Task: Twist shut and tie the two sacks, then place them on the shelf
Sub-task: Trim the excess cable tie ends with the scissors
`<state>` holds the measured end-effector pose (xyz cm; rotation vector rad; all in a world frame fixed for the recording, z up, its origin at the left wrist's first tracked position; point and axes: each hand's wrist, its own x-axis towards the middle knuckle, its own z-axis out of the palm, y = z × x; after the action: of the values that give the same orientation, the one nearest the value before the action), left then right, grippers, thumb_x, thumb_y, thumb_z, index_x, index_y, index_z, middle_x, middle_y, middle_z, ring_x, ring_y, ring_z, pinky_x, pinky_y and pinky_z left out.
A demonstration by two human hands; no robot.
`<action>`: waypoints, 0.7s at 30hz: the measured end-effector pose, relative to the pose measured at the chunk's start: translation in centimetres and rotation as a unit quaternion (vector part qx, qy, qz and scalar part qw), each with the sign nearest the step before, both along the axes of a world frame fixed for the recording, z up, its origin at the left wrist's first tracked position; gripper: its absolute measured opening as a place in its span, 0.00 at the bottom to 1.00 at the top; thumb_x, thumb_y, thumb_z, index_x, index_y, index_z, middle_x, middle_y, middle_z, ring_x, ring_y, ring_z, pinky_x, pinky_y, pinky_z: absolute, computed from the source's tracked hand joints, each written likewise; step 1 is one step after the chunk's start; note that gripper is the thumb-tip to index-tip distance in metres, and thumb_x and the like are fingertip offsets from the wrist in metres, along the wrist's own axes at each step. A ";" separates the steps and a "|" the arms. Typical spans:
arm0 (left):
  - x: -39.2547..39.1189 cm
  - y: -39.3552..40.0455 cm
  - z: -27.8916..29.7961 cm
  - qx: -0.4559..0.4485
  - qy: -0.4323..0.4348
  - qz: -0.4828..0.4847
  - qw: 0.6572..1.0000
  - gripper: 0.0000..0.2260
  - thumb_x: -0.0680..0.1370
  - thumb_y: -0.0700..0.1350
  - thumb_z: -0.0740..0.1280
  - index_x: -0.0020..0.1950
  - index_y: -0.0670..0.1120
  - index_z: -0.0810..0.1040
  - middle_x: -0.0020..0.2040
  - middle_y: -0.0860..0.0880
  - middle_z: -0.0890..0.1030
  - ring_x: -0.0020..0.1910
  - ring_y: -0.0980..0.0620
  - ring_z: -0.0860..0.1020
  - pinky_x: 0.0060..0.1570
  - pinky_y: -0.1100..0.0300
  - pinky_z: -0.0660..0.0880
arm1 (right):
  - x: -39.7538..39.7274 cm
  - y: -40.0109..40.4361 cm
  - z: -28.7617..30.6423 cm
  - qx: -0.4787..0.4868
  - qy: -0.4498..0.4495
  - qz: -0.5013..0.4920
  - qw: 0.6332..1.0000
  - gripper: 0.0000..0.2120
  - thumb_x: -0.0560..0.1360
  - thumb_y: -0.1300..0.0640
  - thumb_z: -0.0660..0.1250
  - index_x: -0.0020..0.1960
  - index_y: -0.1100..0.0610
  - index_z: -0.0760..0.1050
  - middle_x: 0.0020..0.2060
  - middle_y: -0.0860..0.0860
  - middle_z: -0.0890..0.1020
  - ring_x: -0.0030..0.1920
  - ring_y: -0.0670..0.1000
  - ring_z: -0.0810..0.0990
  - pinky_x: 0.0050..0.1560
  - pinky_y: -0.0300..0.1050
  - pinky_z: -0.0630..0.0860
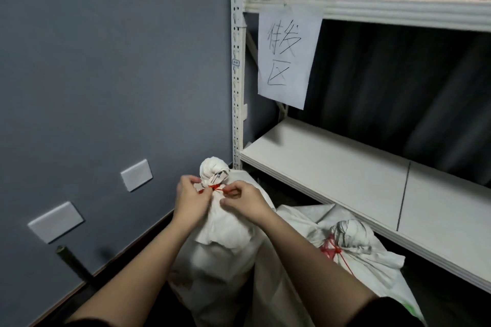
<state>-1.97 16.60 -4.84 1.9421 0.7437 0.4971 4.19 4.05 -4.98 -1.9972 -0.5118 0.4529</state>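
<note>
On the floor in front of the person, a white sack point(223, 241) stands upright, its twisted neck rising to a bunched knob at the top. Both hands meet at that neck: the left hand point(190, 198) and the right hand point(245, 200) each pinch an end of the red string point(215, 188) wrapped round it, fingers curled, one on either side. To the right lies a second sack point(353, 244), tilted, its neck already bound with red cord point(332, 248). Behind both runs the white shelf point(332, 167), with a handwritten paper sign point(288, 56) hanging above.
</note>
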 end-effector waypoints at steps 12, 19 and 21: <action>5.0 -17.4 11.9 0.049 -0.071 -0.256 0.963 0.15 0.81 0.46 0.58 0.36 0.44 0.74 0.24 0.50 0.76 0.19 0.55 0.72 0.25 0.63 0.69 | 0.4 -20.3 8.8 -0.041 -0.076 -0.187 0.979 0.11 0.76 0.57 0.59 0.39 0.50 0.76 0.30 0.48 0.82 0.30 0.49 0.80 0.39 0.44 0.75; 9.0 -34.2 11.5 0.047 -0.001 -0.424 0.905 0.09 0.77 0.42 0.55 0.42 0.45 0.73 0.30 0.47 0.80 0.27 0.49 0.77 0.30 0.61 0.70 | 0.6 -37.8 10.3 -0.124 -0.105 -0.340 0.926 0.10 0.76 0.53 0.59 0.41 0.51 0.77 0.32 0.45 0.83 0.32 0.45 0.83 0.45 0.44 0.77; 10.1 -38.6 10.8 0.047 0.015 -0.454 0.889 0.07 0.76 0.42 0.57 0.42 0.45 0.73 0.31 0.48 0.81 0.28 0.50 0.78 0.32 0.61 0.71 | 1.2 -42.7 9.5 -0.147 -0.095 -0.381 0.908 0.09 0.76 0.54 0.60 0.42 0.51 0.78 0.34 0.45 0.84 0.33 0.45 0.83 0.45 0.43 0.77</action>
<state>8.09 -21.99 5.95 2.1304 -0.2272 -0.0852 5.42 -38.64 4.56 -2.3478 0.2619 -0.1675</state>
